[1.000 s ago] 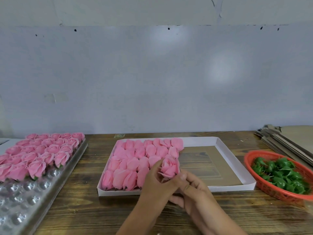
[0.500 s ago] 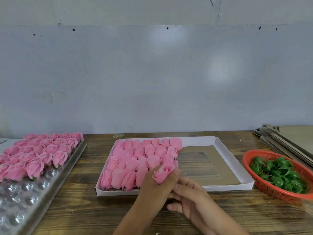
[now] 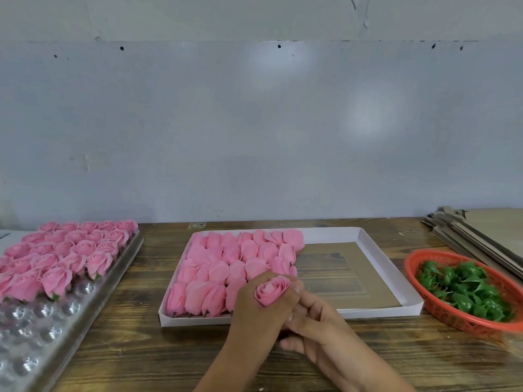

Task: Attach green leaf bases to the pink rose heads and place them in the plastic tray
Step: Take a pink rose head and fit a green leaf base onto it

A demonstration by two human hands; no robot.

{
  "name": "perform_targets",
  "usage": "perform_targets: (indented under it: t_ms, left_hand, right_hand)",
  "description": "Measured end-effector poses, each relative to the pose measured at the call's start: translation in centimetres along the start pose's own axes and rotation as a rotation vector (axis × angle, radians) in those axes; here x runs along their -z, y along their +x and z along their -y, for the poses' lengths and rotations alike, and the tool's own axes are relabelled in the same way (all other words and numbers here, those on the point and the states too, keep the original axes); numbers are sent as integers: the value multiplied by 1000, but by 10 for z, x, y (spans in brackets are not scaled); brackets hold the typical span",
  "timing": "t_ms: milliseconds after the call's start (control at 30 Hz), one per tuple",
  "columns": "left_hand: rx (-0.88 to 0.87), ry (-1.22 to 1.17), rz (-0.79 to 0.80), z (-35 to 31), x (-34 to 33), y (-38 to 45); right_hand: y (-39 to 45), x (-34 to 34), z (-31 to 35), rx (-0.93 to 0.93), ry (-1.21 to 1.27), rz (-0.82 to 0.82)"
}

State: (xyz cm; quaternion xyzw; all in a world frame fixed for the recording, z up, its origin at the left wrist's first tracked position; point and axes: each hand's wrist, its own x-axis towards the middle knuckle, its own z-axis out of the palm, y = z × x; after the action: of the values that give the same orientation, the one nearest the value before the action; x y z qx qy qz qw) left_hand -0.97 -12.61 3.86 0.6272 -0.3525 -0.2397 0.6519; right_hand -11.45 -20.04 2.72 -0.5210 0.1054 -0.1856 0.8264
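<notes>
I hold one rose (image 3: 271,290) in my left hand (image 3: 259,315), fingers and thumb curled round it so the bloom faces up and toward me, raised just above the near edge of the white box (image 3: 390,267). My right hand (image 3: 319,332) sits right against the left, just beneath the rose. Its fingers are loosely curled, and I cannot tell whether they pinch anything, as the left hand covers their tips. The base of the rose is hidden by my fingers, so I cannot say if a leaf is on it.

The white box lies in the middle of the wooden table (image 3: 135,352). Its left half is packed with loose roses (image 3: 235,261) lying on their sides in rows; its right half shows bare brown card. To the right, close to the box, stands a red basket (image 3: 441,315) holding green leaves (image 3: 467,290). Behind the basket, at the far right, lies a stack of cardboard sheets (image 3: 486,236).

On the left side of the table sits the plastic tray (image 3: 85,312), clear, with round cups. Its far part is filled with upright roses in rows (image 3: 65,253), some showing a bit of green under the petals. The nearer cups I can see hold nothing but glints of light. A pale wall (image 3: 254,123) rises behind the table.
</notes>
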Motion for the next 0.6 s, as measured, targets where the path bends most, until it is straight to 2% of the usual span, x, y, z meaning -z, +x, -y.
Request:
perform_targets:
  t_ms: [67, 267, 400, 467, 600]
  left_hand:
    - [3, 37, 14, -1, 1, 0]
    - [74, -19, 274, -10, 16, -3]
    - [82, 24, 390, -10, 22, -3]
    - [33, 29, 369, -11, 20, -3]
    - [-105, -106, 168, -11, 18, 1]
  right_hand:
    - [-1, 0, 3, -25, -2, 28]
    - [-5, 8, 12, -99, -65, 111]
    - [-7, 12, 14, -93, -158, 153]
    - [-6, 11, 11, -63, -182, 105]
    - [-2, 8, 7, 46, -308, -81]
